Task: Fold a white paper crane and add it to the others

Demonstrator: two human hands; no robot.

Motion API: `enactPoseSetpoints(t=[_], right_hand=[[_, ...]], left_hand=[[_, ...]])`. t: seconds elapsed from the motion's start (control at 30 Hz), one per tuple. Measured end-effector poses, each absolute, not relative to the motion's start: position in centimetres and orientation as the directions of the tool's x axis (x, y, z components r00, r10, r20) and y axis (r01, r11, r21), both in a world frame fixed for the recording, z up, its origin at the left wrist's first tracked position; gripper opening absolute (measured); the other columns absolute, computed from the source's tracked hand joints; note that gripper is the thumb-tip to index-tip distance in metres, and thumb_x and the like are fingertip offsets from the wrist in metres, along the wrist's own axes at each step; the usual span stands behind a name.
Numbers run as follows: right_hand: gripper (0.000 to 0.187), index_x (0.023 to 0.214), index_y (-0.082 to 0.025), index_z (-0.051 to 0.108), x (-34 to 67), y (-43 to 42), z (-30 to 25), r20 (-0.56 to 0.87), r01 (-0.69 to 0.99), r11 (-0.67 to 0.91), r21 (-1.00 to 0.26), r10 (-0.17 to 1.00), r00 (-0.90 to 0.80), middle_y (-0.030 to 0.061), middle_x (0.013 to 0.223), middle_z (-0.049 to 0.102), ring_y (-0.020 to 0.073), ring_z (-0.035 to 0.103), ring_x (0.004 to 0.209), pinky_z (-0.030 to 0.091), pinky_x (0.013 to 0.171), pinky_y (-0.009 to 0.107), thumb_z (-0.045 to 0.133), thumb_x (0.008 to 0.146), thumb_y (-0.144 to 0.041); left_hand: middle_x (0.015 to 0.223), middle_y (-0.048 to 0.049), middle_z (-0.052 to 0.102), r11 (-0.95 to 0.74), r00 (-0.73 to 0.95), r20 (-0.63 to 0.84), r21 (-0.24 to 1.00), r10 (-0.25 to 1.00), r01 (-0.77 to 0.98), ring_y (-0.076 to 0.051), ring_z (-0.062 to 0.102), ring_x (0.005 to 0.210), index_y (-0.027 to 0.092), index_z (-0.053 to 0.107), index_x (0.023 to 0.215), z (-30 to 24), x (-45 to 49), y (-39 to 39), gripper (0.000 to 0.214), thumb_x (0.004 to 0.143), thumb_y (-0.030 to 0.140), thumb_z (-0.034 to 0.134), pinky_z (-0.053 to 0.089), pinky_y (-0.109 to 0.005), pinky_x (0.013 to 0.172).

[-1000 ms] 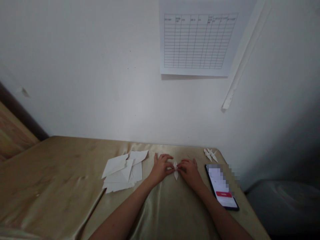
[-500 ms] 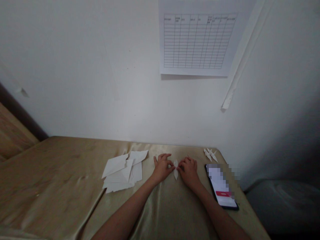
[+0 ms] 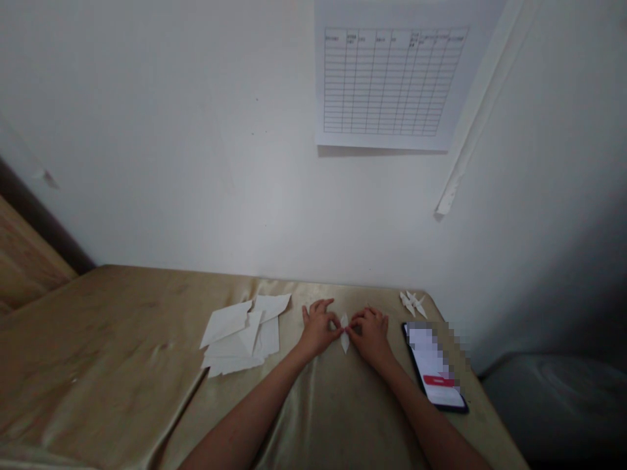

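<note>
Folded paper [image 3: 345, 344] with its middle hidden behind fingertips [image 3: 339, 332], wall chart [image 3: 382, 141] cut off above, lettering [image 3: 332, 38] too small to read, phone [image 3: 427, 356] partly blurred

Slim white folded paper [image 3: 345, 344], ends pointed, fingered mid-length between hands [image 3: 318, 331] [image 3: 371, 331].

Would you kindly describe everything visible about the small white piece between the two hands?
The small white piece looks like folded paper, slim and tapering to a point at its far and near ends. The left hand and right hand hold its middle from either side, partly covering it. It is over the shiny gold cloth; contact is unclear.
</note>
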State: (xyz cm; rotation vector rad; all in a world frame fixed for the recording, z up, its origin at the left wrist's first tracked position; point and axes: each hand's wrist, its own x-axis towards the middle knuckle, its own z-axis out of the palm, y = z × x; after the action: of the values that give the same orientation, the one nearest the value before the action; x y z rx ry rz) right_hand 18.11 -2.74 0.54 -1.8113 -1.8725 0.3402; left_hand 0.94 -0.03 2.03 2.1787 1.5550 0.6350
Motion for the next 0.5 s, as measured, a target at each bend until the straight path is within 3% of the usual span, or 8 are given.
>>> enactPoseSetpoints(t=[0.13,0.5], right_hand=[[0.011,0.083,-0.027,0.076,17.91,-2.65,0.62,0.168,0.85,0.056,-0.523,0.985,0.039,0.0041,0.117,0.066,0.0307,0.037,0.133,0.008,0.114,0.059,0.069,0.083,-0.035],[0.011,0.082,-0.027,0.078,17.69,-3.14,0.83,0.209,0.859,0.043,-0.51,0.975,0.075,0.0058,0.115,0.067,0.0308,0.042,0.125,0.021,0.109,0.053,0.07,0.083,-0.034]], left_hand=[[0.152,-0.0004,0.047,-0.305,0.275,0.139,0.562,0.951,0.769,-0.032,0.033,0.143,0.029,0.076,0.085,2.04,0.89,0.02,0.012,0.076,0.034,0.08,0.006,-0.068,0.117],[0.157,0.0076,0.041,-0.347,0.315,0.153,0.526,0.937,0.776,-0.034,0.03,0.144,0.031,0.077,0.082,2.22,0.48,0.07,0.004,0.079,0.033,0.077,0.009,-0.068,0.117]])
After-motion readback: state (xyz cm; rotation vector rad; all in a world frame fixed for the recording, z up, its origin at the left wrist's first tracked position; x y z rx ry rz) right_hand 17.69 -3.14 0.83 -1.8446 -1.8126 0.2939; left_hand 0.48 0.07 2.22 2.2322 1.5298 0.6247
